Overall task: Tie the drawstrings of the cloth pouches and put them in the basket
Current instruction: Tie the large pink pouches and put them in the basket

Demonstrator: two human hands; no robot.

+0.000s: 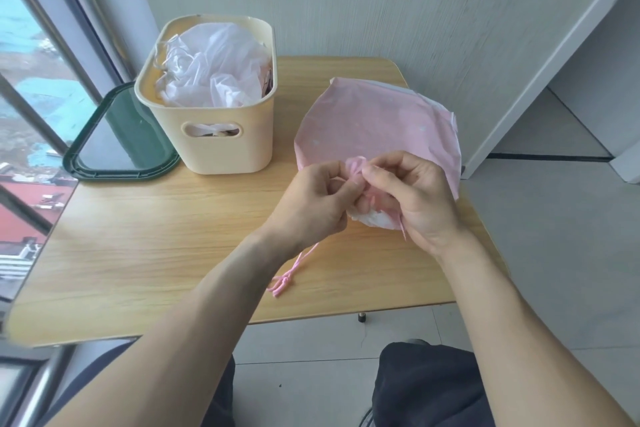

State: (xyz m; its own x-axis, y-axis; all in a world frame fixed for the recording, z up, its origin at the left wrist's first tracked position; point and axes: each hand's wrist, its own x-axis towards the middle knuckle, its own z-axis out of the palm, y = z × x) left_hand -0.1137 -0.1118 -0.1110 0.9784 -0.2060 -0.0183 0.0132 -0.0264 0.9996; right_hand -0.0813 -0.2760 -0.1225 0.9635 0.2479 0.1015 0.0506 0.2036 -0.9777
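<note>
both hands pinch the gathered neck of the pink pouch [374,125] on the tabletop [156,236]; left hand [317,199] and right hand [415,194] grip side by side. pouch body lies just beyond grip, drawstring [291,274] trails below it, basket [221,135] far left of it.

A pink pouch [367,125] with faint white dots and a pink drawstring [287,274] are seen on the light wood-grain surface [156,236]; the cream basket [221,135] is filled with white pouches [214,62]; at left, a dark green lid [121,146].

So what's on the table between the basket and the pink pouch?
Nothing: the head view shows only bare wooden table between the cream basket and the pink pouch.
</note>
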